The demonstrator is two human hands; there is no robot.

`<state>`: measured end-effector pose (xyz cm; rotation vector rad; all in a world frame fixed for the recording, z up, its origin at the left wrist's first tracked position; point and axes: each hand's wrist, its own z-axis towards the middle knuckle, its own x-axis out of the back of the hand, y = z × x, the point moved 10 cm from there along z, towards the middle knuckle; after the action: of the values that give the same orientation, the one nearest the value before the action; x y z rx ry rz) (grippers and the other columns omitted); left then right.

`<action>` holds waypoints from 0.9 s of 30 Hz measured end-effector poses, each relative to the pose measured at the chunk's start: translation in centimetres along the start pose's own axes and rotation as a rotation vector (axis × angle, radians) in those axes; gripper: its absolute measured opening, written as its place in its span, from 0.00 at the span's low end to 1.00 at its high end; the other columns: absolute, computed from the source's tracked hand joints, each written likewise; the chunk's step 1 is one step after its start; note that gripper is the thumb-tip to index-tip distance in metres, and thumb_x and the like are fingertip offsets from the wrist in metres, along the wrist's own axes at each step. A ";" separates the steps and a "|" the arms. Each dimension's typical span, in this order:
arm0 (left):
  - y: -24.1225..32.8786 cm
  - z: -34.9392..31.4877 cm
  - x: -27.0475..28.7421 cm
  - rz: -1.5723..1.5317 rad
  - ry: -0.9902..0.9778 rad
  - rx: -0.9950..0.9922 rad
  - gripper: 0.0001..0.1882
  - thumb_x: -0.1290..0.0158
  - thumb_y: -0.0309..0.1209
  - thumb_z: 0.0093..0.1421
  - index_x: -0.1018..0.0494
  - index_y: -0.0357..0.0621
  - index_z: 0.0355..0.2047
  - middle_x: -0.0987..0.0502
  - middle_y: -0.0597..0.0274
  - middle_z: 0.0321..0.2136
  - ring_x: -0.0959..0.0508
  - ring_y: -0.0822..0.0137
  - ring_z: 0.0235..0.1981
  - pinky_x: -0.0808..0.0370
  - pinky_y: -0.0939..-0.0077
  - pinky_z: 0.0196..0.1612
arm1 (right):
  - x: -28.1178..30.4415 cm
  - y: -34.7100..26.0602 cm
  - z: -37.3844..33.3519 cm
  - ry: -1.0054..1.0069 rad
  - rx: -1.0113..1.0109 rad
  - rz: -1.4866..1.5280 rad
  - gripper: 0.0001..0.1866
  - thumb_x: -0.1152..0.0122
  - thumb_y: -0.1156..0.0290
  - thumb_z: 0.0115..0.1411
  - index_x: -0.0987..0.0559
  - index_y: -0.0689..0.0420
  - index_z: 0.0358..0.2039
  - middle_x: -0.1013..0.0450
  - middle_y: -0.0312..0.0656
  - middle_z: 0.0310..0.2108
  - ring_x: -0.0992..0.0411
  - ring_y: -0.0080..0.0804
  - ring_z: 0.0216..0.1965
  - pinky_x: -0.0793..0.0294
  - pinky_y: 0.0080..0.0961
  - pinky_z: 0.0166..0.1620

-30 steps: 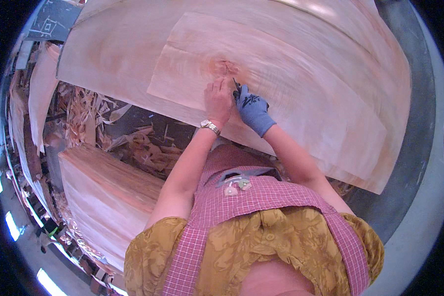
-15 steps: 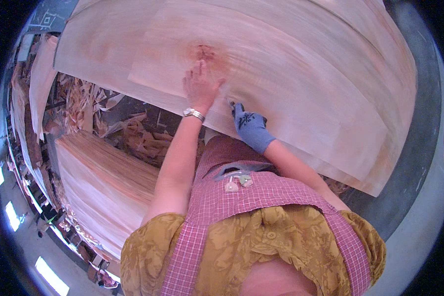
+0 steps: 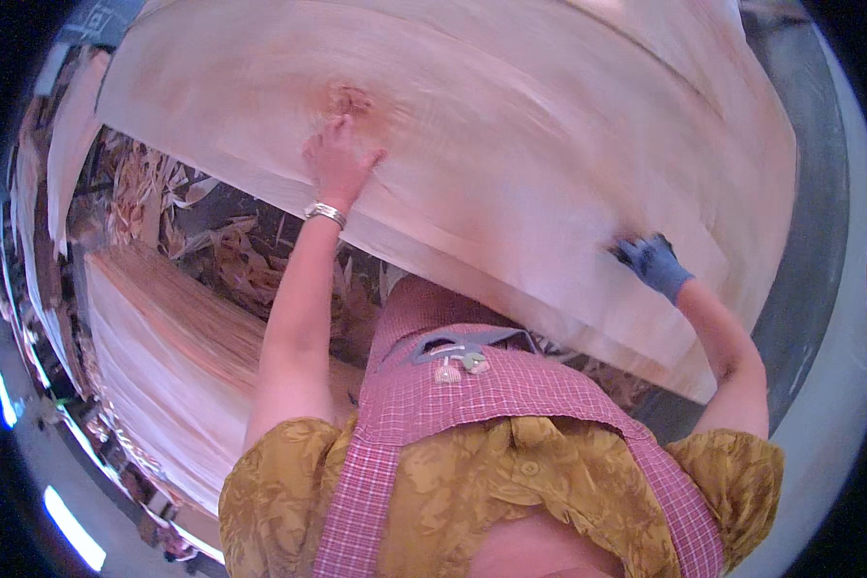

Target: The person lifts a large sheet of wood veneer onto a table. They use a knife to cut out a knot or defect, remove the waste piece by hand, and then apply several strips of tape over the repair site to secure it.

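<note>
A wide stack of thin, pale pinkish wood veneer sheets (image 3: 511, 164) spreads out in front of me. My bare left hand (image 3: 342, 162), with a metal watch (image 3: 326, 213) at the wrist, lies on the top sheet, its fingers apart. The fingertips rest just below a reddish-brown rough knot (image 3: 352, 99) in the wood. Over the right part of the stack, near its front edge, is my right hand (image 3: 651, 264) in a blue glove with dark finger patches. Its fingers look curled together, and a dark blur at their tips hides whatever they pinch.
Torn veneer scraps (image 3: 226, 255) lie in the gap at the left, below the stack's edge. A second veneer stack (image 3: 169, 366) stands at my lower left. More veneer pieces (image 3: 75, 149) hang at the far left. Grey floor (image 3: 819, 231) runs along the right side.
My right hand has swept far to the right across the sheet, away from my left hand. My left hand stays beside the knot; both appear farther left as the view shifts.
</note>
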<state>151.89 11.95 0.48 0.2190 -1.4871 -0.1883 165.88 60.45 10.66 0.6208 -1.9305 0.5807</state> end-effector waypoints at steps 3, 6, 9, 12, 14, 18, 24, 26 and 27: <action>0.2 -0.1 0.2 -0.032 0.031 -0.001 0.42 0.37 0.58 0.45 0.29 0.47 0.55 0.32 0.63 0.56 0.32 0.56 0.54 0.38 0.51 0.56 | -3.8 6.1 -1.5 -0.440 -0.188 -0.313 0.11 0.47 0.63 0.63 0.23 0.49 0.44 0.25 0.45 0.42 0.25 0.46 0.42 0.26 0.40 0.44; -0.2 -1.0 -0.6 -0.090 -0.009 0.089 0.48 0.35 0.58 0.42 0.35 0.47 0.60 0.35 0.62 0.59 0.36 0.55 0.59 0.45 0.48 0.62 | 3.7 -0.6 12.6 0.046 -0.046 0.025 0.11 0.48 0.63 0.65 0.23 0.51 0.44 0.25 0.46 0.42 0.25 0.46 0.41 0.26 0.40 0.43; 0.1 -0.6 -0.2 -0.085 0.003 0.151 0.55 0.32 0.55 0.40 0.43 0.47 0.65 0.39 0.61 0.62 0.41 0.53 0.64 0.50 0.44 0.65 | 7.3 -7.3 27.4 0.302 0.192 -0.001 0.10 0.52 0.63 0.66 0.25 0.51 0.43 0.25 0.45 0.35 0.25 0.46 0.38 0.26 0.42 0.38; 1.3 -0.1 1.6 -0.113 0.095 0.114 0.60 0.30 0.51 0.37 0.48 0.47 0.67 0.41 0.59 0.64 0.46 0.52 0.67 0.55 0.42 0.67 | 6.7 -12.2 38.2 0.167 0.335 -0.033 0.08 0.49 0.62 0.64 0.26 0.51 0.37 0.27 0.44 0.31 0.26 0.45 0.32 0.28 0.41 0.35; 1.8 0.8 1.8 -0.152 0.110 0.056 0.61 0.29 0.48 0.37 0.50 0.47 0.68 0.42 0.56 0.65 0.47 0.50 0.68 0.55 0.45 0.69 | 5.9 -14.2 42.0 0.136 0.483 -0.052 0.06 0.48 0.63 0.63 0.25 0.49 0.36 0.27 0.43 0.30 0.25 0.45 0.31 0.27 0.40 0.34; 3.7 1.9 -2.6 -0.335 -0.023 -0.217 0.53 0.35 0.37 0.46 0.51 0.49 0.68 0.44 0.49 0.66 0.45 0.49 0.68 0.51 0.51 0.69 | 1.9 -13.3 45.0 0.133 0.641 -0.075 0.06 0.48 0.65 0.61 0.24 0.46 0.35 0.24 0.40 0.28 0.24 0.43 0.30 0.26 0.39 0.31; 3.8 1.7 -5.4 -0.161 -0.157 -0.221 0.41 0.44 0.30 0.54 0.45 0.63 0.67 0.47 0.43 0.67 0.47 0.45 0.68 0.49 0.51 0.68 | 3.8 -6.4 42.0 0.031 0.369 -0.318 0.08 0.53 0.63 0.64 0.28 0.48 0.41 0.23 0.44 0.27 0.22 0.44 0.27 0.26 0.44 0.25; 4.3 1.5 -5.7 -0.039 -0.113 -0.288 0.47 0.35 0.31 0.47 0.43 0.68 0.66 0.45 0.42 0.66 0.45 0.43 0.67 0.49 0.53 0.68 | 2.7 -1.2 38.3 0.034 0.214 -0.204 0.09 0.55 0.62 0.67 0.31 0.49 0.44 0.23 0.47 0.28 0.22 0.47 0.27 0.25 0.46 0.25; 4.3 1.8 -6.0 -0.028 -0.159 -0.291 0.46 0.36 0.32 0.47 0.42 0.69 0.66 0.45 0.42 0.66 0.46 0.43 0.67 0.49 0.52 0.68 | 2.0 1.4 35.9 0.037 0.119 -0.171 0.10 0.56 0.62 0.67 0.31 0.50 0.44 0.22 0.47 0.28 0.22 0.47 0.27 0.25 0.46 0.25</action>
<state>149.61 17.61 -4.03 -0.0100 -1.5933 -0.4494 140.46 38.43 -2.00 0.8361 -1.7971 0.5968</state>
